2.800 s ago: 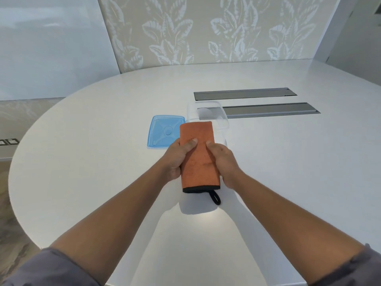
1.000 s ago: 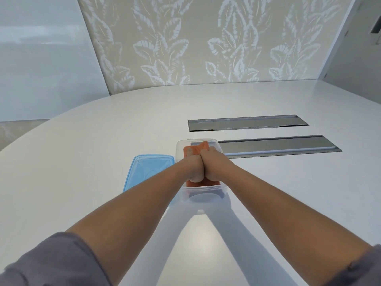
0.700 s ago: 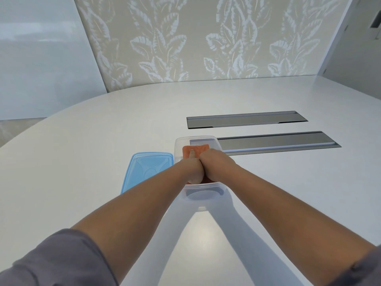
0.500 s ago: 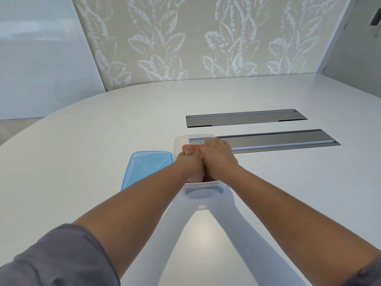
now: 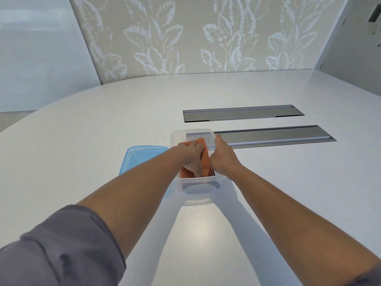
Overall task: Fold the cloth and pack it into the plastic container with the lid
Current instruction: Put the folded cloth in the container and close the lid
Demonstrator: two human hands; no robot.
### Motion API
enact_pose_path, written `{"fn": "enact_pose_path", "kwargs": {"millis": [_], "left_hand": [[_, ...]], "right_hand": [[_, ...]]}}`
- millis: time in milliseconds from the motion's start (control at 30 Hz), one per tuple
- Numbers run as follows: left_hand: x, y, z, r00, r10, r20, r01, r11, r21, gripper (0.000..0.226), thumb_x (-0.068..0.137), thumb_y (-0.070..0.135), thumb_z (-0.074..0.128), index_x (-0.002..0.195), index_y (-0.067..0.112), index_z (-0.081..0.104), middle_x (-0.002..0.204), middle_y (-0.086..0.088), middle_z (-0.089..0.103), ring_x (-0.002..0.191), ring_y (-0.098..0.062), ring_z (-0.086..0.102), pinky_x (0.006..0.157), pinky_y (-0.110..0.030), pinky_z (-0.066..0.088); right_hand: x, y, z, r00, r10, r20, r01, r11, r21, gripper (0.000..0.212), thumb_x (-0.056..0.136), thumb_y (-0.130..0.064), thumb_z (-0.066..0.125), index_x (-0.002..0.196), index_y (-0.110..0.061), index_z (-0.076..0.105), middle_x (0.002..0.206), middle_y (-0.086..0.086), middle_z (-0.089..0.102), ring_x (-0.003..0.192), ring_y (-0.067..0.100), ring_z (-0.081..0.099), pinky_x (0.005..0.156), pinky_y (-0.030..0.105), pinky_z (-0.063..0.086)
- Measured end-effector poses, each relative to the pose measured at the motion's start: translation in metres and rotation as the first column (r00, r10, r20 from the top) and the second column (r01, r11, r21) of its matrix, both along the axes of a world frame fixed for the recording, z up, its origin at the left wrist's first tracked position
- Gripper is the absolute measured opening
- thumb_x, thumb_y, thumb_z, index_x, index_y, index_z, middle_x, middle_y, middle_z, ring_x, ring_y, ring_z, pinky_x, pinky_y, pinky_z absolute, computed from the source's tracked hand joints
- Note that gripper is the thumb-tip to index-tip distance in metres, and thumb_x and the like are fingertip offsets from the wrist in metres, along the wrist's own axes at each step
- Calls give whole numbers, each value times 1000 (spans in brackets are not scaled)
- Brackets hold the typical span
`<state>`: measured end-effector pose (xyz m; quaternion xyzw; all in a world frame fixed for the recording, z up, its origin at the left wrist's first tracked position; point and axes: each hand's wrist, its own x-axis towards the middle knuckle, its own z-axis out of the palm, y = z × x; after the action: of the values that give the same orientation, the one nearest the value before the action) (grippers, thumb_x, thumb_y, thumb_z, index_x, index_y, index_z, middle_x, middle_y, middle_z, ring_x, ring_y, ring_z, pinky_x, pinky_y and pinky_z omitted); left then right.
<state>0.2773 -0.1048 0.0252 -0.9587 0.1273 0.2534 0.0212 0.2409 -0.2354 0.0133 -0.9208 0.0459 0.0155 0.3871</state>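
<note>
The folded orange cloth [image 5: 204, 159] lies inside the clear plastic container [image 5: 195, 187] at the middle of the white table. My left hand [image 5: 192, 156] is down in the container, its fingers pressing on the cloth. My right hand [image 5: 221, 159] rests along the container's right rim with the fingers curled over the edge beside the cloth. The blue lid [image 5: 142, 159] lies flat on the table just left of the container, partly hidden behind my left forearm.
Two long grey recessed cable slots [image 5: 243, 112] [image 5: 274, 135] run across the white table [image 5: 82, 141] behind and right of the container. A leaf-patterned wall stands beyond the table's far curved edge.
The cloth went from being held above the table into the container. Since half a second ago my hands have parted: the right moved to the right rim, the left stays on the cloth.
</note>
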Motion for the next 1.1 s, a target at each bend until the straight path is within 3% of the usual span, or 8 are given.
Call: {"fn": "enact_pose_path", "kwargs": {"millis": [233, 367, 500, 600, 733, 867, 967, 1100], "left_hand": [[0, -2, 4, 998, -66, 16, 65, 998, 27, 125, 68, 60, 85, 161, 34, 6, 168, 7, 17, 150, -34, 20, 118, -50, 32], [1, -3, 2, 998, -64, 6, 64, 997, 37, 121, 69, 61, 84, 160, 37, 9, 166, 6, 20, 147, -34, 23, 117, -51, 34], [1, -4, -5, 999, -38, 22, 39, 999, -12, 109, 68, 58, 85, 156, 35, 25, 154, 3, 39, 138, -32, 38, 111, -47, 41], [-6, -1, -7, 994, -75, 79, 82, 993, -88, 87, 72, 51, 83, 146, 28, 43, 134, 1, 57, 121, -27, 56, 101, -40, 49], [-22, 7, 1, 955, -146, 257, 191, 969, -158, 33, 81, 40, 75, 107, 26, 60, 98, 5, 63, 95, -22, 61, 74, -30, 45], [-30, 24, 11, 876, 150, 458, 39, 926, -376, 22, 91, 23, 59, 110, 20, 70, 112, 0, 64, 108, -26, 63, 83, -36, 52], [-35, 51, 13, 744, 522, 418, -127, 724, -678, 41, 91, 6, 51, 128, 20, 62, 135, -4, 56, 123, -28, 53, 101, -41, 46], [-44, 80, 0, 721, 616, 319, -360, 725, -587, 58, 88, 6, 47, 145, 18, 47, 146, -7, 51, 132, -32, 48, 105, -43, 40]], "right_hand": [[3, -3, -5, 997, 40, -69, -39, 999, 18, 79, 101, -18, 58, 164, -20, 11, 164, 6, 36, 142, 29, 45, 99, 33, 46], [3, -4, -6, 988, 72, -139, -70, 997, 15, 87, 104, -30, 57, 164, -29, -6, 163, 7, 37, 132, 29, 53, 83, 29, 48], [5, -2, -11, 991, 25, -130, -17, 998, 67, 76, 107, -32, 47, 165, -30, -2, 157, 9, 43, 118, 27, 57, 88, 33, 50], [4, -1, -10, 995, 22, -96, -12, 995, 103, 68, 106, -19, 47, 163, -22, 10, 146, 18, 53, 108, 30, 60, 88, 37, 52], [-1, 0, -2, 989, 62, -131, -64, 998, -8, 87, 104, -30, 55, 164, -24, -7, 159, 12, 41, 126, 31, 55, 87, 31, 45], [-2, 3, -2, 992, 67, -107, -79, 990, -114, 94, 100, -25, 61, 164, -21, -8, 154, 14, 47, 127, 31, 57, 88, 34, 48], [-4, 3, -2, 993, 50, -106, -63, 991, -121, 91, 101, -14, 57, 165, -21, -7, 151, 13, 51, 124, 31, 58, 88, 34, 48], [-5, 4, -1, 994, 46, -94, -57, 992, -114, 92, 100, -14, 59, 165, -20, -6, 149, 14, 51, 123, 31, 58, 86, 33, 48]]}}
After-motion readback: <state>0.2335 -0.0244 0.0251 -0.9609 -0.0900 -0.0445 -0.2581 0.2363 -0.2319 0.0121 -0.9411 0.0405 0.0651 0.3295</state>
